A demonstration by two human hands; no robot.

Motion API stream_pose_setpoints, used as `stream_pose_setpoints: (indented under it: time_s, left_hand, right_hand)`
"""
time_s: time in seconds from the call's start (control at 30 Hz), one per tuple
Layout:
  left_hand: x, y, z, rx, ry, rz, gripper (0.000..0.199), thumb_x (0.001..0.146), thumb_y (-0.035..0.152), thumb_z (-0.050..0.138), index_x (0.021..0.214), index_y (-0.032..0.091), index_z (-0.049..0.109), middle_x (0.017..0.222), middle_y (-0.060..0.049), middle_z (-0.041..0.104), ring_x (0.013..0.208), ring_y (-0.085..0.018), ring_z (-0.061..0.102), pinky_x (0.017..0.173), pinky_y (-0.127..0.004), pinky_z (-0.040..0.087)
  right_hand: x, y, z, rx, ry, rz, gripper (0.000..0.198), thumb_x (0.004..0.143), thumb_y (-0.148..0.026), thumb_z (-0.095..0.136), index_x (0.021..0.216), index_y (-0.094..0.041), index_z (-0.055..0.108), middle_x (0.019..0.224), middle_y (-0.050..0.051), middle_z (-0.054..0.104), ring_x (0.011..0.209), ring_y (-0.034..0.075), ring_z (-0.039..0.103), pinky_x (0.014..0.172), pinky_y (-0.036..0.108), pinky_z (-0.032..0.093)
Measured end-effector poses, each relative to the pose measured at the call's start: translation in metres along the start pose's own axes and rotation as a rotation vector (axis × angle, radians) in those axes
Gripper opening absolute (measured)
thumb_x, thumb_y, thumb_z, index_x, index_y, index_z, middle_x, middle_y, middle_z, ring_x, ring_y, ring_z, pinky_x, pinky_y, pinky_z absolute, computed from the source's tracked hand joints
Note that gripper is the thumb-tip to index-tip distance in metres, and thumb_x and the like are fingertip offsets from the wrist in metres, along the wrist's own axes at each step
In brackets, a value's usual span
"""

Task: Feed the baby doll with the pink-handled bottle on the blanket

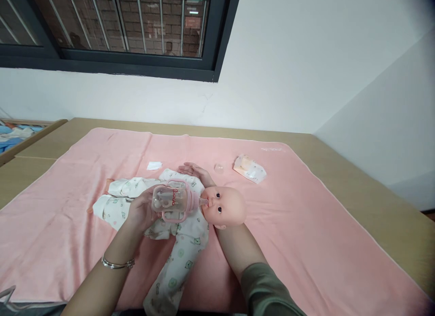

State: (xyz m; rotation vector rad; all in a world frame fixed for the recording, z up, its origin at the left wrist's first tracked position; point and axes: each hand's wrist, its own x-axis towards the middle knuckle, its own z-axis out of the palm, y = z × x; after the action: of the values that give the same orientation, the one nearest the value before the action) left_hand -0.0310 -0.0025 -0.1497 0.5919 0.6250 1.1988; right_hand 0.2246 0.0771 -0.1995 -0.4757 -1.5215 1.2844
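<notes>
A baby doll point(185, 250) in white printed pyjamas lies on its back, head to the right. My left hand point(144, 209) is closed around the base of a clear baby bottle point(170, 199) with pink handles. The bottle lies nearly level above the doll's chest, its teat point(203, 201) at the doll's mouth. Under the doll's head point(227, 206) and neck passes my right forearm. Beyond the doll's far shoulder my right hand point(196, 171) emerges, palm partly hidden, fingers stretched out and holding nothing.
On the pink mat point(306, 234) behind the doll lie a small white folded piece point(154, 165), a clear dome cap point(218, 168) and a soft white-and-orange packet point(249, 168). The mat covers a wooden surface point(340, 171) against a white wall, below a barred window point(136, 26).
</notes>
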Motion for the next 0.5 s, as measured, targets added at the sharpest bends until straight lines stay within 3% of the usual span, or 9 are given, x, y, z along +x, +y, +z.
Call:
stream_pose_setpoints:
  time_s: [0.2,0.5]
  left_hand:
    - [-0.0016,0.0,0.0011,0.011,0.012,0.009,0.032,0.071,0.025,0.084,0.101,0.013,0.084,0.085,-0.01,0.081,0.058,-0.02,0.072,0.044,-0.024,0.056]
    - [0.0,0.0018,-0.001,-0.009,-0.041,-0.01,0.042,0.062,0.019,0.076,0.102,0.012,0.082,0.085,-0.011,0.081,0.059,-0.02,0.072,0.043,-0.022,0.054]
  right_hand:
    - [0.0004,0.001,-0.0013,-0.019,0.004,0.01,0.134,0.049,-0.096,0.093,0.165,-0.047,0.046,0.176,0.007,0.05,0.168,0.045,0.042,0.135,0.069,0.044]
    - [-0.0013,0.0024,-0.0035,-0.024,0.002,-0.01,0.126,0.059,-0.093,0.091,0.166,-0.046,0.046,0.177,0.008,0.05,0.167,0.045,0.044,0.135,0.071,0.044]
